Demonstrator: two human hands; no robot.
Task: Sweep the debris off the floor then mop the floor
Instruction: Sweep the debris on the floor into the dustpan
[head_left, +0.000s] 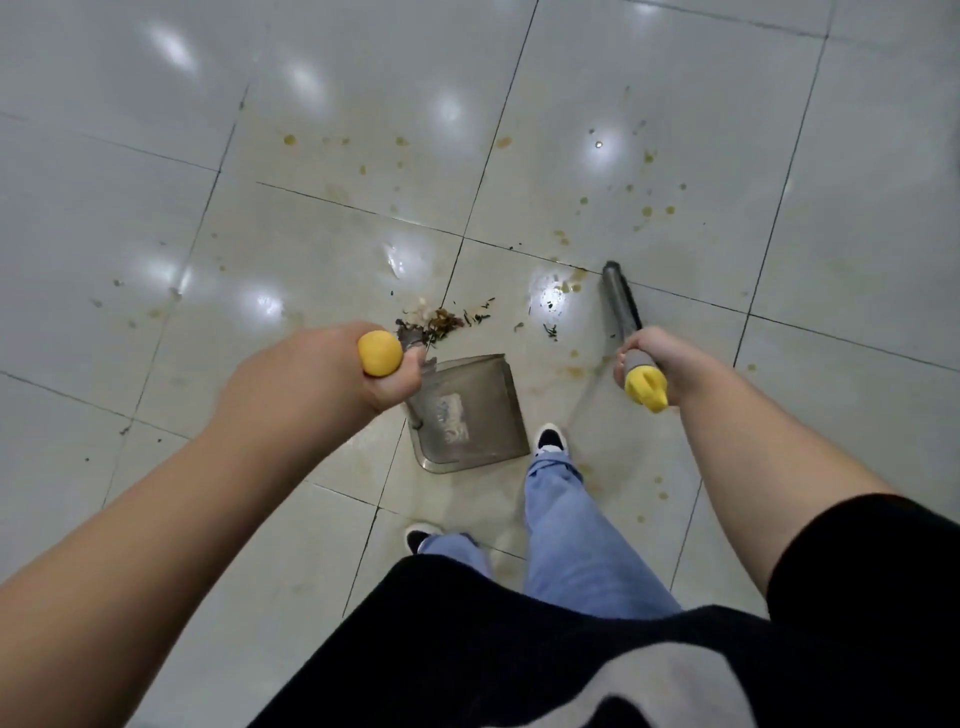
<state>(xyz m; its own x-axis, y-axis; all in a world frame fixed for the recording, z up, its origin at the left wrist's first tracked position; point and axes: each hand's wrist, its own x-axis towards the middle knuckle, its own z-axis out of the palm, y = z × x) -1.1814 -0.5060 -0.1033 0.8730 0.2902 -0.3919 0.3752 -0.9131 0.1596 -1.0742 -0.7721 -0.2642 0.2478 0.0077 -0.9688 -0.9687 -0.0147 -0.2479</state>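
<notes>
Sweeping stage, midway. The left hand (363, 374) is wrapped round the yellow-capped dustpan handle (380, 353); the right hand (647, 353) is wrapped round the broom handle (645, 385). The broom head (620, 299) stands right of the debris pile (441, 319), which lies just before the dustpan (467, 410) mouth, not yet inside. Yellowish spatters (647, 210) dot the tiles (156, 156): these look left for mopping. No mop is visible.

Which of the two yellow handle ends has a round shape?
The yellow handle end in the left hand: ball-shaped; the right hand's is ridged, tapered.
</notes>
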